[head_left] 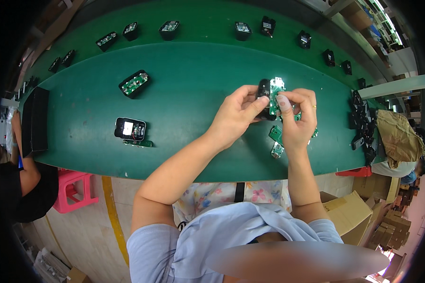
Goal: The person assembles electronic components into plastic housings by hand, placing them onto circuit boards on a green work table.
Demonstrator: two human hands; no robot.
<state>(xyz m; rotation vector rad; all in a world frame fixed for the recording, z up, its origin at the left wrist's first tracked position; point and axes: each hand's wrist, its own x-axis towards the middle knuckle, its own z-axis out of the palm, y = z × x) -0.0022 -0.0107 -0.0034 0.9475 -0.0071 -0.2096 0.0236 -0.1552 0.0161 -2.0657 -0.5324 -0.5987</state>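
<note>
Above green table (189, 75), left hand (237, 111) curled round case (263, 88), right hand (300, 118) pinching board (275, 100)

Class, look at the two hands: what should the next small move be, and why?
Probably ease the green board, pinched in the right hand, into the black case that the left hand holds: it appears beside the case rather than seated, while another case on the table already holds a smaller-looking board.
</note>
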